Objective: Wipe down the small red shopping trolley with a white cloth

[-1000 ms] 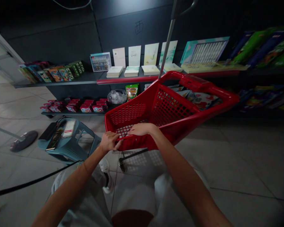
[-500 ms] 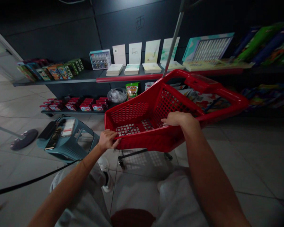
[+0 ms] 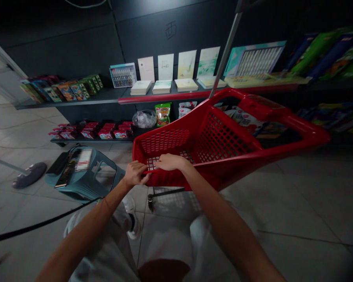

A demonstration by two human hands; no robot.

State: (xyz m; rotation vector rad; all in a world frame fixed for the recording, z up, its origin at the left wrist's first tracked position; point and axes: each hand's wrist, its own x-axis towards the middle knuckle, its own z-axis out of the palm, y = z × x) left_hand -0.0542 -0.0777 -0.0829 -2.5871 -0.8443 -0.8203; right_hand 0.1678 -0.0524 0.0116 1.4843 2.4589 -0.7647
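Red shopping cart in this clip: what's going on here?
A person has their left hand curled over the left end of the near rim of a red shopping cart. The right hand is over the same rim, fingers toward the basket; whether it grips is unclear. The cart stands in front of a shelf with stacks of booklets, and a blue-grey plastic stool is to its left.

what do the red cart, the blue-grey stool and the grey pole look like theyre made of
Red cart: probably moulded plastic, glossy, showing bright highlights and one even colour throughout its lattice.
Blue-grey stool: likely moulded plastic, duller, with smooth rounded edges.
Grey pole: seems metal, thin and straight with a silvery sheen, though coated plastic is possible.
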